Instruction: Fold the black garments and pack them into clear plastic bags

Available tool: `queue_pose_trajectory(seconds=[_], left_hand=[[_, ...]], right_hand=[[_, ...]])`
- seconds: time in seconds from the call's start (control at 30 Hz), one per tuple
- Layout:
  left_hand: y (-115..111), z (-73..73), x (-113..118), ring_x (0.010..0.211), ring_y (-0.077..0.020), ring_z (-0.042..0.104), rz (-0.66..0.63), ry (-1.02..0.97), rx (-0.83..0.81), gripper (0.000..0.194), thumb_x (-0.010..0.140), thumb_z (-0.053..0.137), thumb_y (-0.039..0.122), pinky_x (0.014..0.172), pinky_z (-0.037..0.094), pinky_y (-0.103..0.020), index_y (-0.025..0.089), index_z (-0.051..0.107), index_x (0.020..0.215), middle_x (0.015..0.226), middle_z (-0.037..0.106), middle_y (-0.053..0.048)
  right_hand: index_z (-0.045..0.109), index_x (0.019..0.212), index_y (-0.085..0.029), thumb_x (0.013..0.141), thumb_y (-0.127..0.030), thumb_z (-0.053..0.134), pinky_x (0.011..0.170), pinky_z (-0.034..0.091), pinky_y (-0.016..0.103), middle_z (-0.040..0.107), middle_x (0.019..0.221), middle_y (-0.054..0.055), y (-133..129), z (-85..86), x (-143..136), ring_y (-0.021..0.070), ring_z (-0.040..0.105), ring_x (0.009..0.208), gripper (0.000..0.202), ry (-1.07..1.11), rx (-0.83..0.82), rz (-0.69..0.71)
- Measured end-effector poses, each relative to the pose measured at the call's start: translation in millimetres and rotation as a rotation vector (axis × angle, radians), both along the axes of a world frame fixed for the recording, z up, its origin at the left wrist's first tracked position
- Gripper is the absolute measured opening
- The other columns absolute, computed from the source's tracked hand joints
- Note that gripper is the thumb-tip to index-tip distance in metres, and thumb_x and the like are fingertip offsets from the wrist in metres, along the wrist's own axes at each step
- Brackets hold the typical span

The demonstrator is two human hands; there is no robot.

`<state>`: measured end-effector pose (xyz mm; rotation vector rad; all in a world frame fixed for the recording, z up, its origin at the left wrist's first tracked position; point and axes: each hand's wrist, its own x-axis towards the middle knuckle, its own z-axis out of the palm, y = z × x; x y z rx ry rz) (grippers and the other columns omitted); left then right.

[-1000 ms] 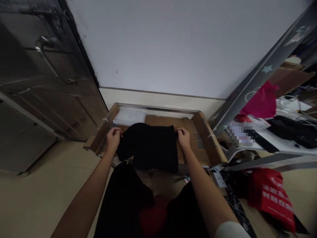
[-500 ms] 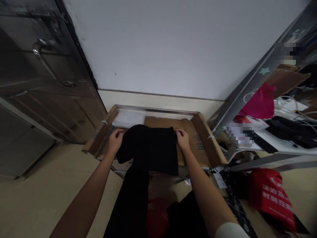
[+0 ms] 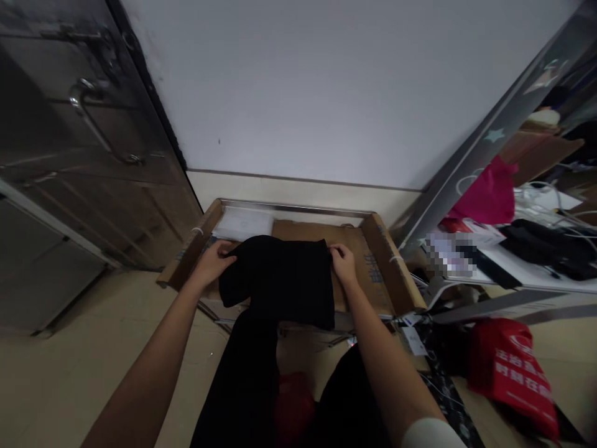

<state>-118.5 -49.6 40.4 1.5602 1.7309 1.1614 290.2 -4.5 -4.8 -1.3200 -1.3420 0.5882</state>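
A black T-shirt [image 3: 289,280] lies folded flat on a cardboard-lined rack shelf, what looks like a short sleeve [image 3: 234,287] pointing toward me on the left. My left hand [image 3: 212,264] is at the shirt's upper left edge, its thumb over the cloth and fingertips curled at the border. At the upper right corner, my right hand [image 3: 344,262] pinches the fabric between thumb and fingers. The shirt's near edge hangs slightly past the shelf front.
Cardboard side walls [image 3: 396,267] edge the shelf, and a white flat packet [image 3: 245,223] lies at its back left. A metal door [image 3: 93,155] stands left. To the right are a cluttered white desk [image 3: 541,267] and a red bag [image 3: 513,367] on the floor.
My left hand has turned slightly and its thumb has moved out over the shirt's left edge. The right hand and the shirt have hardly moved.
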Motion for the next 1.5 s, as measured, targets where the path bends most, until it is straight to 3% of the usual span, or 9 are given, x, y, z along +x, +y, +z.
queue_pose_trajectory(seconds=[0.3, 0.5, 0.67, 0.73, 0.83, 0.9, 1.07, 1.27, 1.5], left_hand=[[8, 80.6, 77, 0.058, -0.0130, 0.050, -0.171, 0.015, 0.036, 0.019, 0.074, 0.066, 0.029, 0.055, 0.038, -0.026, 0.022, 0.062, 0.091, 0.072, 0.059, 0.004], [21, 79.2, 129, 0.054, -0.0141, 0.056, -0.444, -0.001, -0.102, 0.014, 0.073, 0.066, 0.023, 0.052, 0.043, -0.027, 0.020, 0.063, 0.086, 0.068, 0.062, 0.000], [19, 70.5, 127, 0.071, -0.0200, 0.070, -0.890, -0.121, -0.361, 0.023, 0.077, 0.067, 0.032, 0.067, 0.054, -0.032, 0.019, 0.068, 0.096, 0.083, 0.073, -0.007], [25, 65.2, 116, 0.079, -0.0207, 0.071, -0.775, -0.123, -0.235, 0.021, 0.080, 0.064, 0.032, 0.075, 0.054, -0.034, 0.018, 0.069, 0.095, 0.090, 0.074, -0.009], [42, 51.7, 98, 0.088, -0.0216, 0.068, -0.255, 0.010, -0.033, 0.016, 0.078, 0.063, 0.024, 0.082, 0.052, -0.035, 0.017, 0.068, 0.091, 0.093, 0.073, -0.009], [53, 41.0, 91, 0.086, -0.0213, 0.067, -0.044, 0.069, -0.098, 0.023, 0.076, 0.066, 0.024, 0.080, 0.051, -0.033, 0.015, 0.067, 0.098, 0.095, 0.072, -0.009], [66, 28.3, 98, 0.081, -0.0199, 0.066, -0.098, -0.003, -0.306, 0.049, 0.070, 0.077, 0.034, 0.072, 0.048, -0.028, 0.014, 0.064, 0.113, 0.094, 0.073, -0.007], [75, 40.9, 109, 0.067, -0.0192, 0.065, -0.285, -0.175, -0.412, 0.019, 0.065, 0.075, 0.024, 0.065, 0.048, -0.029, 0.015, 0.071, 0.081, 0.073, 0.070, -0.004], [99, 63.2, 101, 0.070, -0.0162, 0.060, -0.193, -0.080, -0.020, 0.017, 0.063, 0.069, 0.015, 0.070, 0.047, -0.028, 0.016, 0.069, 0.080, 0.072, 0.066, 0.001]], right_hand=[[0.071, 0.081, -0.020, 0.077, -0.040, 0.053, 0.084, 0.052, 0.040, 0.074, 0.086, 0.009, -3, 1.3, -1, 0.0270, 0.066, 0.088, 0.026, 0.032, -0.008, -0.025], [0.070, 0.080, -0.021, 0.077, -0.039, 0.053, 0.086, 0.052, 0.040, 0.075, 0.085, 0.008, -3, 0.9, 0, 0.0268, 0.066, 0.089, 0.025, 0.038, -0.024, -0.033], [0.070, 0.080, -0.020, 0.075, -0.038, 0.055, 0.088, 0.052, 0.043, 0.074, 0.084, 0.008, -1, -1.9, 1, 0.0274, 0.066, 0.088, 0.025, 0.064, -0.036, -0.022], [0.071, 0.082, -0.019, 0.074, -0.038, 0.055, 0.091, 0.052, 0.044, 0.074, 0.087, 0.009, 0, -3.3, 1, 0.0281, 0.067, 0.091, 0.026, 0.077, -0.042, -0.007], [0.073, 0.094, -0.020, 0.074, -0.037, 0.057, 0.101, 0.049, 0.046, 0.075, 0.102, 0.010, 5, -3.8, 0, 0.0285, 0.067, 0.102, 0.030, 0.087, -0.047, 0.054], [0.072, 0.106, -0.022, 0.073, -0.036, 0.062, 0.109, 0.043, 0.046, 0.073, 0.117, 0.008, 11, -2.8, -1, 0.0276, 0.064, 0.115, 0.038, 0.088, -0.051, 0.121], [0.067, 0.123, -0.023, 0.068, -0.027, 0.069, 0.114, 0.039, 0.043, 0.070, 0.126, 0.007, 28, 5.4, -7, 0.0237, 0.062, 0.121, 0.055, 0.095, -0.087, 0.264], [0.073, 0.101, -0.019, 0.065, -0.017, 0.059, 0.097, 0.050, 0.039, 0.075, 0.093, 0.004, 39, 22.9, -13, 0.0203, 0.067, 0.091, 0.039, 0.014, -0.073, 0.149], [0.072, 0.082, -0.019, 0.070, -0.025, 0.063, 0.089, 0.050, 0.039, 0.072, 0.083, 0.004, 50, 61.9, -17, 0.0216, 0.064, 0.082, 0.017, 0.060, 0.035, 0.049]])
